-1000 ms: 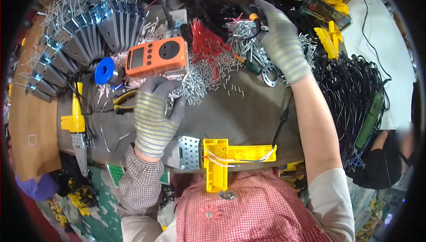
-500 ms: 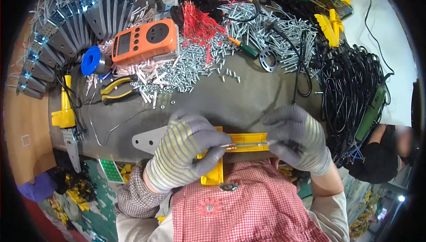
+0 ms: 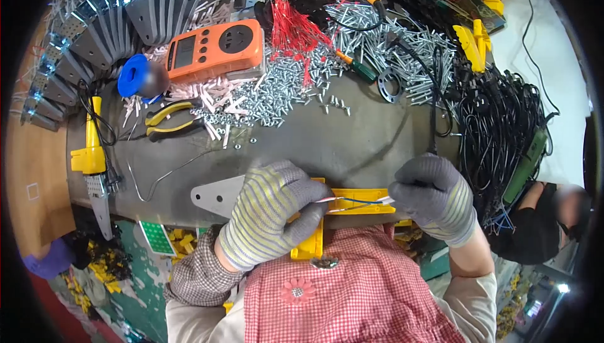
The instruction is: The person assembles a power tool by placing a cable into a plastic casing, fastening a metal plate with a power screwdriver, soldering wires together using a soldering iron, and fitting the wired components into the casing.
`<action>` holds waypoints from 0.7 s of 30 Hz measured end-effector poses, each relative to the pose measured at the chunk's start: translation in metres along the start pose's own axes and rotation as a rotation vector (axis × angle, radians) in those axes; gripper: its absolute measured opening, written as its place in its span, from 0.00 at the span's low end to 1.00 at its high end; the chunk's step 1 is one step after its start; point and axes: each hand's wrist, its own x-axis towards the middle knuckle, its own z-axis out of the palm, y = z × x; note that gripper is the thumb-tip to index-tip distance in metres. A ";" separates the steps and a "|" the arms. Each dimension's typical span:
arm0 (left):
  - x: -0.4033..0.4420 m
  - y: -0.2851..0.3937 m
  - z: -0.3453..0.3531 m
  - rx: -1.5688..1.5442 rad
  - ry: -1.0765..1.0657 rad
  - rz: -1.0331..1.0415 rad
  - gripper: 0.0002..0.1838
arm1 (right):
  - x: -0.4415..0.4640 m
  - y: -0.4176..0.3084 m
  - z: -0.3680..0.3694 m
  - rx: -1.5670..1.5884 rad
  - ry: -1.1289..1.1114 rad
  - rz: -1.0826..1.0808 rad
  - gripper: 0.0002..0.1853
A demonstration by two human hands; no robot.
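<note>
My gloved left hand [image 3: 270,214] is closed, with thumb and fingers pinching thin wires [image 3: 355,202] at their left end. My gloved right hand [image 3: 437,198] has closed on the same wires at the right, where a short white piece [image 3: 385,200] shows at the fingertips. Behind the wires lies a yellow plastic housing [image 3: 362,194], its lower arm reaching toward the apron; the left hand covers part of it. A grey metal blade with holes [image 3: 217,197] sticks out left from beneath the left hand.
An orange meter [image 3: 214,50], pliers [image 3: 170,119] and a solder spool [image 3: 141,78] stand at the back left. Loose screws [image 3: 270,94] spread behind. Black cables [image 3: 497,135] heap at the right, near another person [image 3: 535,223]. A yellow-handled tool [image 3: 91,141] lies left.
My right hand has shifted slightly right and away from the left, so more of the wires shows between them. The whole view has also shifted a little.
</note>
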 end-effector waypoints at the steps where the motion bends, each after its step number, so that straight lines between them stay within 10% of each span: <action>1: 0.001 0.000 0.000 -0.025 -0.008 -0.004 0.09 | 0.007 -0.001 -0.001 -0.212 0.052 -0.272 0.10; 3: 0.000 0.001 -0.001 -0.072 -0.024 -0.016 0.08 | 0.021 -0.006 -0.001 -0.371 0.036 -0.520 0.06; 7: -0.003 0.000 0.002 0.029 0.016 0.058 0.09 | 0.019 -0.019 0.020 0.170 -0.137 0.194 0.06; 10: -0.005 0.001 0.003 0.075 0.018 0.070 0.09 | 0.024 -0.019 0.024 0.116 -0.198 0.199 0.06; 13: -0.005 0.002 0.000 0.123 -0.020 0.065 0.10 | 0.026 -0.007 0.026 -0.143 -0.135 -0.229 0.07; 21: 0.000 0.001 0.000 0.111 -0.078 0.040 0.09 | 0.030 -0.013 0.031 -0.018 -0.169 -0.023 0.10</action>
